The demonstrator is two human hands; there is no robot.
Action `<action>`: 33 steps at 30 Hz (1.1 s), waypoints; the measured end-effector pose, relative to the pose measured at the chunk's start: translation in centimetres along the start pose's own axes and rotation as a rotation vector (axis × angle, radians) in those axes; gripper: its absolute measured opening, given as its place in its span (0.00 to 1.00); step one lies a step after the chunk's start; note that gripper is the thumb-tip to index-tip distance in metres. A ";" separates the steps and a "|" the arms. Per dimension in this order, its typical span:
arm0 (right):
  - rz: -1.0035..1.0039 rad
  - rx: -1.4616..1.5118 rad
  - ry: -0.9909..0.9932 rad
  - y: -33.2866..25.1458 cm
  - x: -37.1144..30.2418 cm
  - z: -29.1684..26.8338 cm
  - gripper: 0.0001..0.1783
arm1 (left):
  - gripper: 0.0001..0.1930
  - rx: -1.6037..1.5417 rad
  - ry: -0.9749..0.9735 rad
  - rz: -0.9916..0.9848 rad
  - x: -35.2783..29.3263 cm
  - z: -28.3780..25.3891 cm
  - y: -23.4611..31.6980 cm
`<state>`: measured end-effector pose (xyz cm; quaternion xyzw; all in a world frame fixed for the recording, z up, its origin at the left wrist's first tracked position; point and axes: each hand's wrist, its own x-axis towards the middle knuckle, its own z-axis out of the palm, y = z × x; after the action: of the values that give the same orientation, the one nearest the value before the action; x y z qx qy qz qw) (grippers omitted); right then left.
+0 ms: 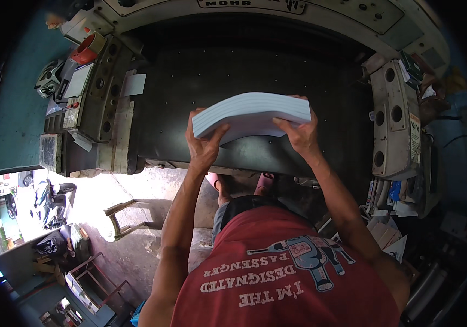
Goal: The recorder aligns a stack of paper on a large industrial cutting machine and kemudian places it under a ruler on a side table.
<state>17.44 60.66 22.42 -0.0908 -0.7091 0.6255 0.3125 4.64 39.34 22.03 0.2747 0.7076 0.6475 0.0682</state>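
Observation:
A thick stack of white paper (251, 109) is bent into an arch between my two hands, over the front part of a dark machine table (179, 82). My left hand (203, 141) grips the stack's left end, thumb on the near side and fingers mostly hidden behind it. At the right end, my right hand (301, 128) clasps the paper in the same way. The sheets' edges show as fine layers along the top. Whether the stack touches the table beneath is hard to tell.
Metal side pieces with round holes flank the table, one on the left (105, 92) and one on the right (394, 114). A red container (87, 48) sits on the left ledge, near a small white paper (134, 85). A wooden frame (130, 218) stands on the floor behind.

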 end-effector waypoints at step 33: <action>0.153 0.027 0.021 3.3 4.7 -3.2 0.21 | 0.19 -0.088 -0.168 -0.212 8.3 -3.1 0.1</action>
<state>14.67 66.45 20.92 -0.1472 -0.6883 0.6560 0.2726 -3.66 40.59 24.68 0.2486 0.6953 0.6417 0.2073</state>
